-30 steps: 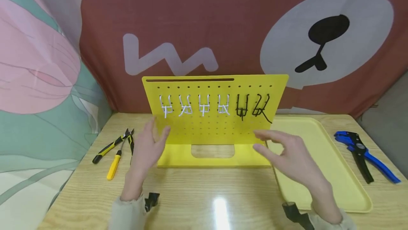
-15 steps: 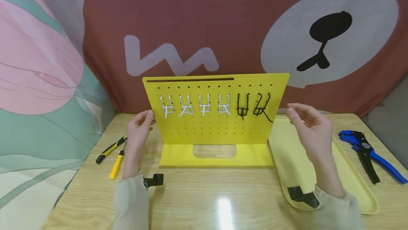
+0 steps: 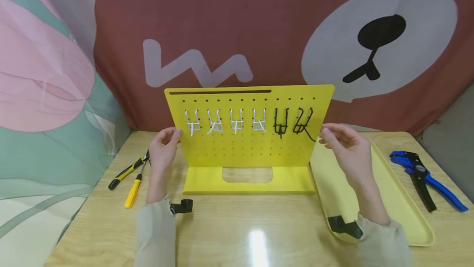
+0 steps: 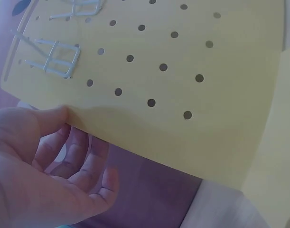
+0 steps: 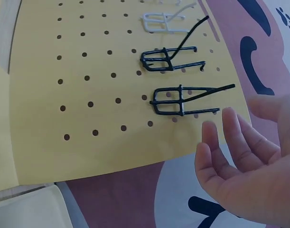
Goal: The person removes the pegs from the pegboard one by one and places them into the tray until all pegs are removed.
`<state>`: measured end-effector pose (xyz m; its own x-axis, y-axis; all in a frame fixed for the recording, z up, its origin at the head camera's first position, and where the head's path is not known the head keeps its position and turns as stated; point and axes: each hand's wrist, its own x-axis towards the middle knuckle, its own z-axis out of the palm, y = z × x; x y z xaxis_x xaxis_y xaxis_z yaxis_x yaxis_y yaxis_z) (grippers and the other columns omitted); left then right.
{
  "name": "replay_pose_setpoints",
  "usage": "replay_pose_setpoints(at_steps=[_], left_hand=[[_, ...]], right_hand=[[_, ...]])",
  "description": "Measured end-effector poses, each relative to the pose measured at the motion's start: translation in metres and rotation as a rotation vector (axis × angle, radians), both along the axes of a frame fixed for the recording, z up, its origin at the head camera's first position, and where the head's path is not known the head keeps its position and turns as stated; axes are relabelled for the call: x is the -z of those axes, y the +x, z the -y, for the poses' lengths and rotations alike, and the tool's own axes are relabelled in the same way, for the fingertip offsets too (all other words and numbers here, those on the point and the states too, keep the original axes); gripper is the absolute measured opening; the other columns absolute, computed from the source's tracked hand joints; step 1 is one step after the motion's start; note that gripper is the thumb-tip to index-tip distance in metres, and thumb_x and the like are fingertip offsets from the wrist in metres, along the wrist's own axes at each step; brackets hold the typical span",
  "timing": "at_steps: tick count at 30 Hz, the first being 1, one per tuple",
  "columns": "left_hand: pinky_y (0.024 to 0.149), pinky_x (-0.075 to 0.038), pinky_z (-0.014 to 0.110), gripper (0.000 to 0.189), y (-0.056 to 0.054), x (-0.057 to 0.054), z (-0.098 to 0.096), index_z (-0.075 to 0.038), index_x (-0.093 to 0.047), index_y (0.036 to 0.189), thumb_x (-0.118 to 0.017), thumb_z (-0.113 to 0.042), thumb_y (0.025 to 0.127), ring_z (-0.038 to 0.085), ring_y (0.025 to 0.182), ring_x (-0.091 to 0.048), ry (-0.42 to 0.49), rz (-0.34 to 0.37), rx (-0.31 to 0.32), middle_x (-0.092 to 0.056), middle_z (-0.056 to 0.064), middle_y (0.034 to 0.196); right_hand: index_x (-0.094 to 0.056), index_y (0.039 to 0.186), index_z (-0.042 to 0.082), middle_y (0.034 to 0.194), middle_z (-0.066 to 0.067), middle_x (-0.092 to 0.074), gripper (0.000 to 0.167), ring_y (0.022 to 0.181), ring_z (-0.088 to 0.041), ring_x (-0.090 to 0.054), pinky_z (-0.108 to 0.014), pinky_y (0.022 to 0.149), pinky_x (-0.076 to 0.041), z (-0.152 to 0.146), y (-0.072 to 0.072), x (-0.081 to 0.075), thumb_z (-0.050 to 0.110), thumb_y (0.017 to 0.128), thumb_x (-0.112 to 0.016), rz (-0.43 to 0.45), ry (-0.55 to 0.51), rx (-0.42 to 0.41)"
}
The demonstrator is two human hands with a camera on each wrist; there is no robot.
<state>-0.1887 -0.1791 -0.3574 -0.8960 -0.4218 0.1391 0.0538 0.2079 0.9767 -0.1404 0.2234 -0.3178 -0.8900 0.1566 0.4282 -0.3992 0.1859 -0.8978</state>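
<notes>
A yellow pegboard [image 3: 248, 152] stands upright on its foot in the middle of the table. Several white wire hooks [image 3: 237, 125] and two black wire hooks [image 3: 280, 127] hang in a row across its upper half. At the board's left edge my left hand [image 3: 163, 147] pinches it, thumb on the front and fingers behind, as the left wrist view shows. My right hand [image 3: 349, 152] is at the right edge, beside a black hook [image 5: 182, 100]; its fingers [image 5: 232, 130] are loosely bent and overlap the edge in the right wrist view, with a gap to the thumb.
Pliers with black and yellow handles [image 3: 127, 173] and a yellow-handled screwdriver [image 3: 133, 193] lie on the left. A pale yellow tray [image 3: 400, 207] lies right of the board, with a blue and black wire stripper [image 3: 426, 176] beyond it. A printed cloth [image 3: 229, 24] hangs behind.
My left hand has moved left and taken hold of the board's left edge. My right hand first swung outward past the right edge, then came back in to it. The board has barely moved.
</notes>
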Motion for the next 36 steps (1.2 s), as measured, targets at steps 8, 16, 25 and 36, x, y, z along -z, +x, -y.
replay_pose_setpoints(at_steps=[8, 16, 25, 36], left_hand=[[0.067, -0.043, 0.018, 0.026, 0.0, -0.002, -0.002, 0.0, -0.067, 0.105, -0.066, -0.023, 0.092, 0.007, 0.074, -0.057, 0.007, -0.039, -0.008, -0.056, -0.014, 0.071], [0.065, -0.041, 0.019, 0.028, 0.001, 0.001, -0.003, -0.002, -0.067, 0.107, -0.065, -0.026, 0.093, 0.013, 0.082, -0.056, 0.029, -0.037, 0.002, -0.059, -0.011, 0.079], [0.073, -0.043, 0.022, 0.027, -0.002, 0.004, -0.003, -0.003, -0.068, 0.107, -0.065, -0.026, 0.093, 0.009, 0.082, -0.054, 0.039, -0.037, -0.049, -0.06, -0.008, 0.082], [0.077, -0.045, 0.025, 0.03, 0.0, 0.004, -0.006, -0.003, -0.068, 0.109, -0.065, -0.027, 0.093, 0.012, 0.086, -0.055, 0.042, -0.018, -0.036, -0.062, 0.0, 0.092]], right_hand=[[-0.067, 0.11, 0.001, 0.075, 0.006, -0.069, 0.019, 0.065, -0.009, -0.063, -0.019, 0.064, -0.051, 0.005, 0.002, 0.001, 0.007, 0.092, -0.064, 0.022, 0.126, -0.05], [-0.063, 0.114, -0.005, 0.081, 0.013, -0.067, 0.026, 0.069, -0.008, -0.063, -0.019, 0.065, -0.051, 0.009, 0.001, 0.007, 0.011, 0.093, -0.063, 0.005, 0.231, -0.039], [-0.066, 0.111, -0.003, 0.089, 0.011, -0.07, 0.026, 0.074, -0.008, -0.066, -0.02, 0.065, -0.052, 0.008, -0.006, 0.008, 0.015, 0.093, -0.065, 0.067, 0.167, -0.081], [-0.066, 0.116, -0.005, 0.099, 0.005, -0.073, 0.028, 0.087, -0.009, -0.068, -0.018, 0.081, -0.05, 0.009, -0.001, 0.014, 0.009, 0.092, -0.065, 0.069, -0.071, -0.193]])
